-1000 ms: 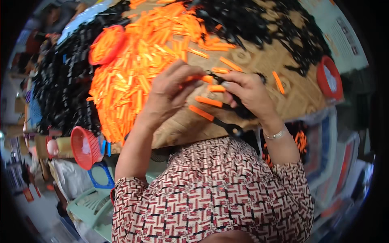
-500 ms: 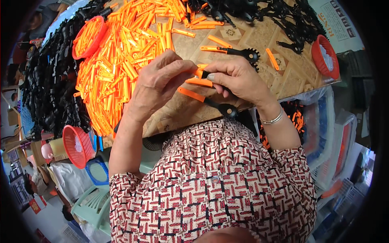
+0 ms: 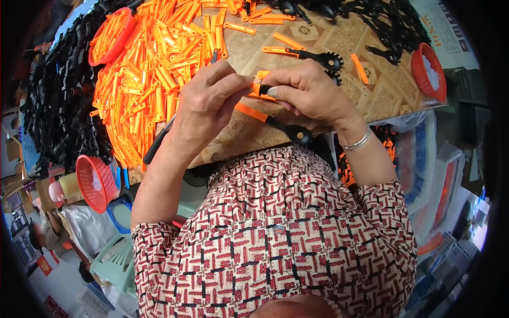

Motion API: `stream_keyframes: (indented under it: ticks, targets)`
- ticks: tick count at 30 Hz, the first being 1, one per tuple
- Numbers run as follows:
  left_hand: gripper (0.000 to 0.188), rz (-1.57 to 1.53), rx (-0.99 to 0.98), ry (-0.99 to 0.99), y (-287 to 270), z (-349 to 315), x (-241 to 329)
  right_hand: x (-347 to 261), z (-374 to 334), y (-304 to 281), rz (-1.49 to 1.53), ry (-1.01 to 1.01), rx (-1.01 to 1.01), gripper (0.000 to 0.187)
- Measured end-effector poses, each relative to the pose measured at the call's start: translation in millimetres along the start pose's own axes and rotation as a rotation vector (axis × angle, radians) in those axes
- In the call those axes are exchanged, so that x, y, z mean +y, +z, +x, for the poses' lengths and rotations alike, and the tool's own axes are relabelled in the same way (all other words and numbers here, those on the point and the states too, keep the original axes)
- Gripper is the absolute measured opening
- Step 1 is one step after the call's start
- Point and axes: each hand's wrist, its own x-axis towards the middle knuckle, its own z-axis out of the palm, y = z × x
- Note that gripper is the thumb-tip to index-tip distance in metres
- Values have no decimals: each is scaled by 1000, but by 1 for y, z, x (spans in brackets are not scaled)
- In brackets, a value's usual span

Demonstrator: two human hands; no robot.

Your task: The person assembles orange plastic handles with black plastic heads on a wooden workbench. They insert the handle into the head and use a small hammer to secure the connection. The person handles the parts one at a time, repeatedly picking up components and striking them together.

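Observation:
Over the table, my left hand (image 3: 212, 100) pinches an orange plastic handle (image 3: 256, 88). My right hand (image 3: 307, 93) grips a black utensil shank (image 3: 263, 90) that meets the handle's end; the rest of that utensil is hidden. Just below my hands lies a black spoon with a hole and an orange handle (image 3: 252, 112). Beyond my right hand rests a black toothed pasta server (image 3: 323, 59) with an orange handle. A dark-handled tool (image 3: 157, 146) runs beneath my left wrist, its grey tip showing past the knuckles; whether it touches the hand I cannot tell.
Loose orange handles (image 3: 146, 79) are heaped at the left, with a red basket (image 3: 112, 37) of them. Black utensil parts (image 3: 63, 100) pile up farther left, more utensil heads (image 3: 382, 26) at the far right. Red baskets (image 3: 428, 71) stand at the right edge and lower left (image 3: 97, 183).
Both hands have shifted slightly, and the orange handle and black shank stay between them. My left forearm has moved left, and more of the dark-handled tool shows beside it.

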Motion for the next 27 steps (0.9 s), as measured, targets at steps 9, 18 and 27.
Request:
stream_keyframes:
  ticks: [9, 18, 27]
  targets:
    - [22, 140, 61, 62, 8, -5, 2, 24, 2, 5, -212, -226, 81, 13]
    - [14, -174, 78, -216, -5, 5, -8, 17, 3, -9, 246, 238, 35, 20]
    - [21, -116, -58, -72, 4, 9, -6, 16, 2, -10, 347, 314, -77, 20]
